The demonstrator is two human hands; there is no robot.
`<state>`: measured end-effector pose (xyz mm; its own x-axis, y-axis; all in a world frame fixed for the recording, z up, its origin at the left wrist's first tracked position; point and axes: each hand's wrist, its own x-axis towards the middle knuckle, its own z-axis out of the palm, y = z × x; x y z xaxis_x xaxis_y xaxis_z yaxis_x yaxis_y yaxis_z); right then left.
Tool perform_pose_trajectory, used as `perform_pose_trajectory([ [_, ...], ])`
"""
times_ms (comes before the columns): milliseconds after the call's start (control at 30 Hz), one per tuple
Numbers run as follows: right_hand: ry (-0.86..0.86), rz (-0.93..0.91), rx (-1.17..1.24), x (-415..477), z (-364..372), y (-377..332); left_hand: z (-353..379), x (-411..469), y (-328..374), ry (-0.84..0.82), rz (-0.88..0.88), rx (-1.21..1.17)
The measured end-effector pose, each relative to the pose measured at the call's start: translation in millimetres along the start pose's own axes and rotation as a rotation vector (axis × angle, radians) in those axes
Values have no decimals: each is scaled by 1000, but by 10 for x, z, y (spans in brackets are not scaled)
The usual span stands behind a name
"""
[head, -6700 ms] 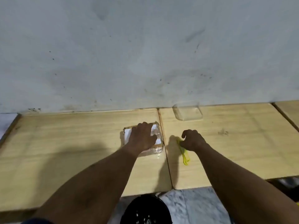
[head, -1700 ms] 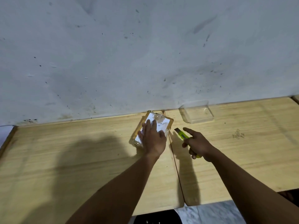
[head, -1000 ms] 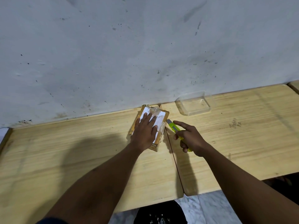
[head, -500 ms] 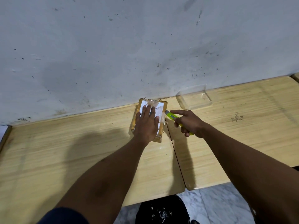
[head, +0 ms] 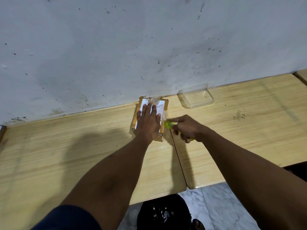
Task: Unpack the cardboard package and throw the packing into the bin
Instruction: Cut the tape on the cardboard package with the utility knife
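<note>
A small brown cardboard package [head: 160,103] with a white label and clear tape lies on the wooden table [head: 66,146], close to the wall. My left hand [head: 148,123] presses flat on top of it, fingers spread. Beside the package's right edge, my right hand [head: 186,128] is closed around a yellow-green utility knife [head: 168,125] whose tip touches that edge. A black-lined bin [head: 163,213] stands on the floor under the table's front edge.
A clear plastic container [head: 196,97] sits against the wall to the right of the package. A seam [head: 178,161] separates two table tops. Pale marble floor [head: 224,206] shows below. The grey wall [head: 149,47] rises directly behind the table.
My right hand has picked up the knife from the table and brought it against the package's right side, drawing it toward me along that edge. My left hand stays pressed on top; the package was turned lengthwise.
</note>
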<state>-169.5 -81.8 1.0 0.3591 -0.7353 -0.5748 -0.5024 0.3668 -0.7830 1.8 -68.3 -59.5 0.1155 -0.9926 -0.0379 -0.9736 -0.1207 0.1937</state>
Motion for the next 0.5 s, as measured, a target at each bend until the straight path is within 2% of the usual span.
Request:
perform_pose_trajectory([
  [167, -2, 3, 27, -140, 174, 134, -37, 13, -21, -45, 14, 5],
  [500, -66, 11, 2, -253, -65, 113, -135, -26, -76, -56, 89, -66],
])
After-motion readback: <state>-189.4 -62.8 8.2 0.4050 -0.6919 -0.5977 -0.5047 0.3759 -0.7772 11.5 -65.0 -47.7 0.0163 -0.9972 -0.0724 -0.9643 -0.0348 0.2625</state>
